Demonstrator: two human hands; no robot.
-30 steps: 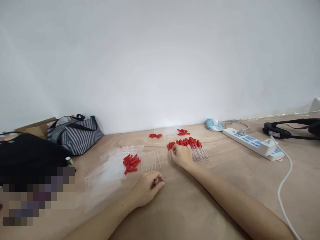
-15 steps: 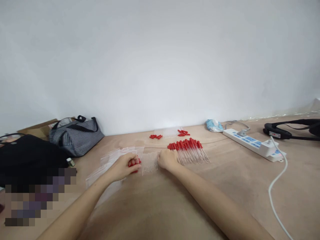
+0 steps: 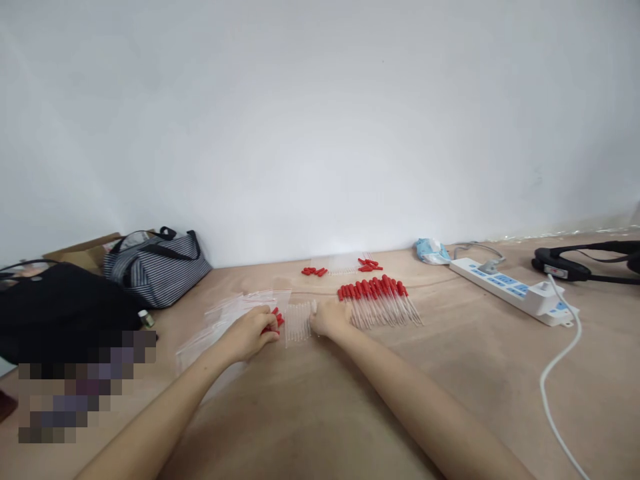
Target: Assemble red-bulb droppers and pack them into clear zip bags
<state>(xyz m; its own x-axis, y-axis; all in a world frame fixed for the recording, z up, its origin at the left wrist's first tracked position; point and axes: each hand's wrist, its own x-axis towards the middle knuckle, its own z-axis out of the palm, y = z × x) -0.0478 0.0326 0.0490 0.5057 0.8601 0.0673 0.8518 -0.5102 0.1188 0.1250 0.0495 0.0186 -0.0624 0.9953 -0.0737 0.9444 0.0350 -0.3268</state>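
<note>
My left hand (image 3: 254, 332) curls its fingers and thumb over a small heap of red rubber dropper bulbs (image 3: 279, 319), with its fingertips partly hidden. Just right of the heap, a row of clear glass dropper tubes (image 3: 299, 321) lies side by side on a clear plastic bag. At the right end of this row, my right hand (image 3: 329, 318) is closed around a glass tube, its tip barely showing by the fingers. Beyond that hand lies a fan of assembled droppers (image 3: 383, 300), red bulbs at the back and glass tubes toward me.
Clear zip bags (image 3: 225, 320) lie beneath my left hand. Farther back are more red bulbs (image 3: 314, 271) and loose tubes (image 3: 343, 267). A striped bag (image 3: 157, 270) and black bag (image 3: 65, 313) sit left; a power strip (image 3: 505, 287) with its white cable (image 3: 547, 373) lies right.
My left fingers have shifted on the red bulbs, and more of the heap shows behind them. My right hand has edged slightly left over the tubes' end. The whole view has shifted a little.
</note>
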